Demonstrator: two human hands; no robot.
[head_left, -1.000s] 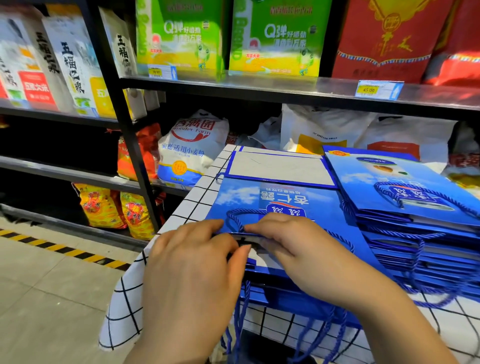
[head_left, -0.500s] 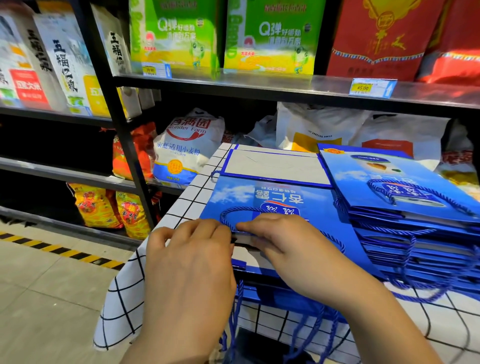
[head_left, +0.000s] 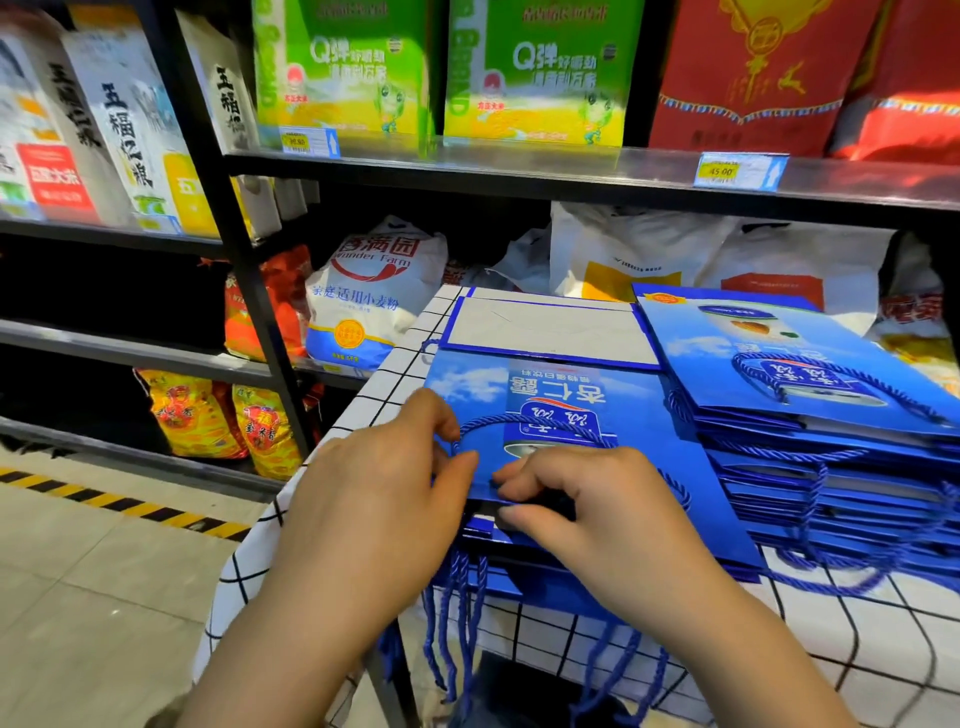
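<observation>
- Your top bag lies flat and printed side up on the nearer pile of blue paper bags. The pile sits on the checked tabletop, and the bag's mouth faces you.
- Your left hand pinches the bag's near-left edge. Thumb and forefinger curl on either side of the spot where the rope handle meets the paper.
- Your right hand grips the mouth edge just beside the left hand, fingers curled over the top and thumb tucked under the lip. A dark gap shows there.
- The step in hand looks like parting this 1 bag's mouth, or freeing the bag from those beneath it; I cannot tell which.
- For the next move, keep both pinches on the upper layer only, then lift and draw it toward you so that just 1 bag comes away.
- Watch the loose handles hanging over the tabletop's front edge, since they could snag.
- The second stack sits just to the right, touching or nearly so. Pull straight back rather than sideways.
</observation>
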